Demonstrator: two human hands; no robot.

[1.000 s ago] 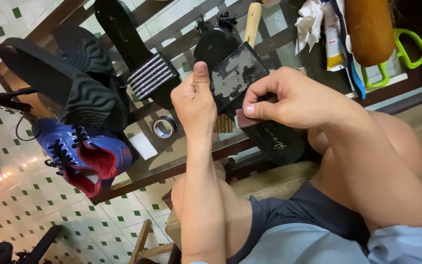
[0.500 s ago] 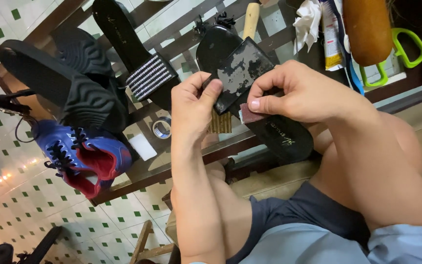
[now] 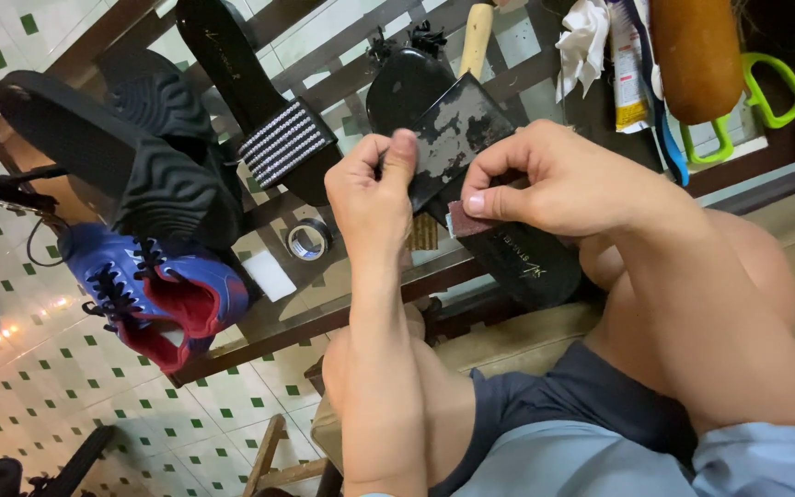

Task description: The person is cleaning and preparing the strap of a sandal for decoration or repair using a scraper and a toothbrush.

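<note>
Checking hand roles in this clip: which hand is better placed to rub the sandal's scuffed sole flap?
Right: the right hand pinches the reddish abrasive block at the sole flap; the left hand grips that flap.

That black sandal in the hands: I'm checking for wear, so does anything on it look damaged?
Yes. The black sandal has its insole flap peeled up, with a blotchy grey, scuffed underside. The left hand holds the flap back; the right hand pinches a small reddish block at the gap.

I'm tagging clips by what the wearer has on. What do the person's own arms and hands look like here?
Both arms are bare up to the picture's lower edge: no sleeves, gloves, watch or rings show. The left hand and right hand have short, plain nails on the fingers. Dark shorts show below.
</note>
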